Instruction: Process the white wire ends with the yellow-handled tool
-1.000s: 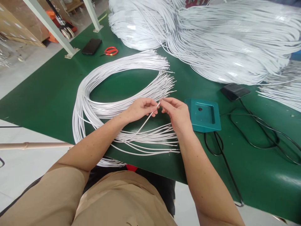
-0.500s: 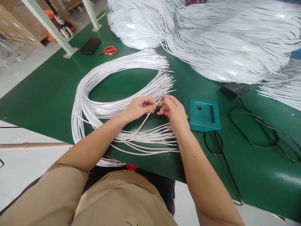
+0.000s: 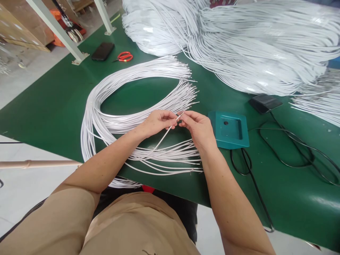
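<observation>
Between thumb and fingers, my left hand [image 3: 159, 122] pinches a white cable [image 3: 165, 135] close to its end. My right hand [image 3: 198, 125] is closed at the tip of that same cable, thumb and index finger together on it. The two hands almost touch. From my left hand the cable slants down into a loose group of white cables [image 3: 164, 154] near the table's front edge. Behind my hands lies a looped bundle of white cables [image 3: 92, 102], its many ends fanned to the right.
Right of my right hand sits a teal tray-like device [image 3: 230, 130] with black cords. A black box-shaped object [image 3: 265, 103] is beyond it. Large cable heaps [image 3: 255, 46] fill the back. Red-handled scissors [image 3: 124, 56] and a black case [image 3: 102, 51] lie at the far left.
My right hand has shifted slightly right and down, its fingers drawn closer together on the cable's tip. My left hand keeps its place on the cable.
</observation>
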Demonstrator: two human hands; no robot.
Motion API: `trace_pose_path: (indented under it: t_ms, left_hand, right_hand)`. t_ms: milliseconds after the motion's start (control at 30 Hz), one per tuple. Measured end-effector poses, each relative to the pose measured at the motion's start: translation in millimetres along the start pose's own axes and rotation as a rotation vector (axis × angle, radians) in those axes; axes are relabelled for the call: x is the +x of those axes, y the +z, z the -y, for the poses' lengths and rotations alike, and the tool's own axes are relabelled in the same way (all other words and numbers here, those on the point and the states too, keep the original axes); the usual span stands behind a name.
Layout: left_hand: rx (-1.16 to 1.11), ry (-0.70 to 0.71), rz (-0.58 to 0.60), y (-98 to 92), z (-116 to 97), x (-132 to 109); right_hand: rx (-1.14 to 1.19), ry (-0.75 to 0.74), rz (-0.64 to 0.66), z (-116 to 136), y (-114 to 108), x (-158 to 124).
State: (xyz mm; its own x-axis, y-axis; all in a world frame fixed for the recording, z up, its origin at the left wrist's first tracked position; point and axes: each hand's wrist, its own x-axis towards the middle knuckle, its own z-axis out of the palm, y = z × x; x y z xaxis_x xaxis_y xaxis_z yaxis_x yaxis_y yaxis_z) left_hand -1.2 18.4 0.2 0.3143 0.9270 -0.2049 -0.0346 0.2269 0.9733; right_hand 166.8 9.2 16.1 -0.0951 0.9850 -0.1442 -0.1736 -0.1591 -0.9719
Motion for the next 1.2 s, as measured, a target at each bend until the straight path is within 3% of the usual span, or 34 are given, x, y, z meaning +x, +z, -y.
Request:
trace_pose_path:
  t_ms: [333,567,700,900,1000,1100,1200]
  left_hand:
    - [0.025,-0.016,-0.031,0.8,0.2,0.1]
    - [0.014,-0.02,-0.044,0.9,-3.9,-0.5]
    - [-0.023,-0.012,-0.034,2.4,-3.3,-2.1]
    - [-0.264,-0.09,0.103,4.2,-1.4,-1.5]
    - [-0.298,-0.098,0.101,3.9,1.1,1.9]
    - [-0.197,-0.048,0.041,3.5,5.5,6.1]
    - [-0.06,0.027,-0.021,3.6,9.8,9.6]
  right_hand:
    - [-0.098,0.146,-0.047,6.9,-0.7,-3.1]
    - [-0.101,-0.027,-0.048,2.9,-0.1,-0.1]
    - [-0.382,-0.178,-0.023,-7.3,-1.1,1.7]
    - [-1.249,-0.58,-0.094,-13.9,-0.4,-1.1]
    - [-1.543,-0.705,-0.112,-7.5,-3.2,-3.2]
    - [-1.657,-0.695,-0.177,-0.1,-11.4,-3.8]
    - [-1.688,-0.595,-0.111,3.2,-20.7,-2.3]
